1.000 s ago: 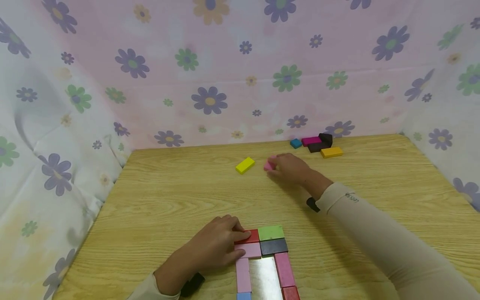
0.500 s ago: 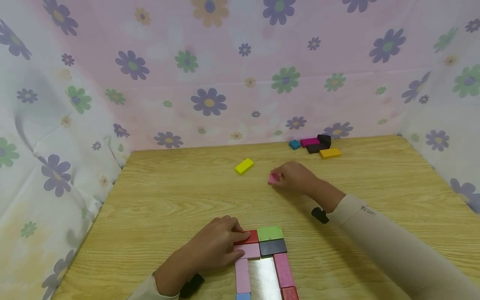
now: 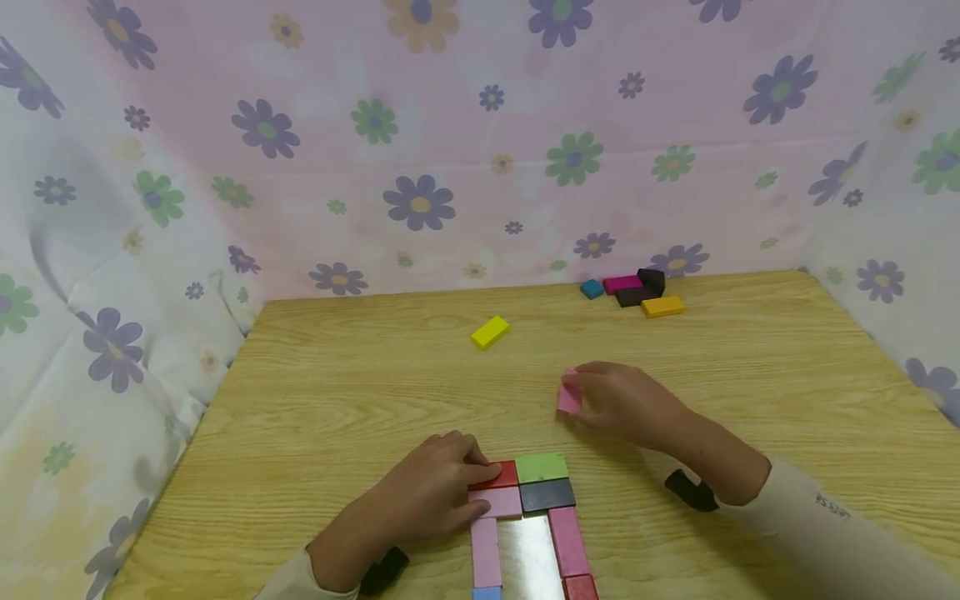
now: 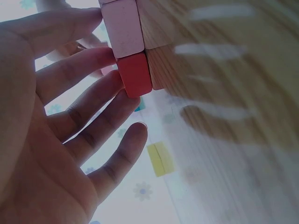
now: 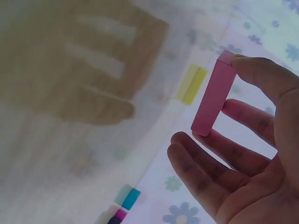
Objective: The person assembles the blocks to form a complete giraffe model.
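Observation:
In the head view my right hand [image 3: 630,406] pinches a pink block [image 3: 569,395] by its ends, between thumb and fingertips; the right wrist view shows the same block [image 5: 214,95] raised in the fingers. My left hand [image 3: 429,490] rests its fingertips on a red block [image 3: 509,472] and its thumb on a light pink block [image 3: 506,502]. Seen from the left wrist, fairly straight fingertips touch the side of the red block [image 4: 135,74]. Beside these lie a green block [image 3: 542,467] and a dark grey block [image 3: 547,495], at the far end of a block outline.
The outline's sides run nearer, with a light pink block [image 3: 486,552] left and a darker pink one [image 3: 569,542] right. A yellow block [image 3: 491,332] lies farther back. By the floral cloth sit a blue block [image 3: 592,288], a magenta one [image 3: 622,284], black pieces [image 3: 636,295] and an orange block [image 3: 663,307].
My right hand has drawn the pink block from beside the yellow one toward me and slightly right, turning it more upright in the head view. The left hand has stayed in place.

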Available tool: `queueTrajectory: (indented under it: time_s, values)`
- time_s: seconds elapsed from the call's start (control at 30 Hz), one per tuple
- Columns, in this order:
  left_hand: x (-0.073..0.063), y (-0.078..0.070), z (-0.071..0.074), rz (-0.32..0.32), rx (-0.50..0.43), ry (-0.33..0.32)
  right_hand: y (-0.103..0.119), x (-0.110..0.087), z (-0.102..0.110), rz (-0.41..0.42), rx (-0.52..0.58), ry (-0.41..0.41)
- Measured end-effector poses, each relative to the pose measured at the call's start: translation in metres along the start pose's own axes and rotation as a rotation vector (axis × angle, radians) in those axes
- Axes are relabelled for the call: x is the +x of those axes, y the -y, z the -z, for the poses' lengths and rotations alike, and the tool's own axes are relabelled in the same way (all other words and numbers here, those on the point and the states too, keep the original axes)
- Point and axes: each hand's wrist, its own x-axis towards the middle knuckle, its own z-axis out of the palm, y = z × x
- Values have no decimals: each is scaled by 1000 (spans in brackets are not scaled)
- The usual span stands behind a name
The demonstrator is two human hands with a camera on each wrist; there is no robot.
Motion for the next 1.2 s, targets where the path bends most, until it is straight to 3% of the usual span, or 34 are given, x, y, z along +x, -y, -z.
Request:
queueTrajectory:
  time_s: [0.4, 0.73, 1.2]
  values:
    - [1, -2, 1, -12, 13, -15, 15, -41, -3, 93, -19, -88]
    - [0, -2, 1, -10, 15, -10, 16, -48, -10, 106, -59, -9]
    - [0, -3, 0, -13, 22, -26, 14, -49, -14, 154, -57, 32]
